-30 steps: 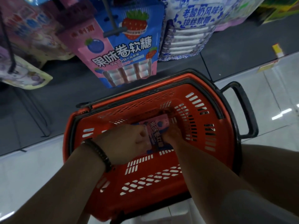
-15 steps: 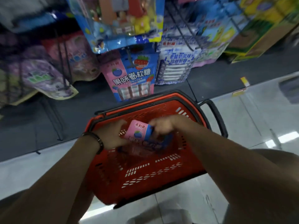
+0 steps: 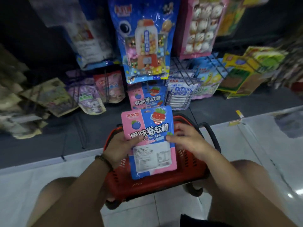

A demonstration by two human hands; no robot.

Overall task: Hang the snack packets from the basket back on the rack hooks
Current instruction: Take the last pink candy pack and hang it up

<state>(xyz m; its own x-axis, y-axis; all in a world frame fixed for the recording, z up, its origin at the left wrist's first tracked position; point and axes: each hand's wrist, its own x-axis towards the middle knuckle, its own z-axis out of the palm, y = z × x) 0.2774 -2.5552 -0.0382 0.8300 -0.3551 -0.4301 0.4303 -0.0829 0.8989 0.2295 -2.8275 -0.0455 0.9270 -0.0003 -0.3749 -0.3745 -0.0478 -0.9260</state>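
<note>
A pink-and-blue snack packet [image 3: 148,126] with a blueberry and a strawberry printed on it stands upright above the red basket [image 3: 190,163]. Below it hangs a second packet face [image 3: 151,157] showing a white label; whether it is a separate packet I cannot tell. My left hand [image 3: 122,146] grips the packet's left side, thumb on the front. My right hand [image 3: 183,140] pinches its right edge, blurred. Matching packets [image 3: 146,98] hang on a rack hook [image 3: 148,87] just beyond.
Several other snack bags hang on the rack: a large blue bag [image 3: 146,41] above, purple bags [image 3: 88,99] to the left, white-blue packs [image 3: 179,95] and yellow-green bags [image 3: 242,74] to the right. The basket's black handle [image 3: 210,135] sticks out on the right. My knees flank the basket on the tiled floor.
Both hands have lifted the packet out of the basket and turned it upright, facing me. The view has tilted up toward the rack.
</note>
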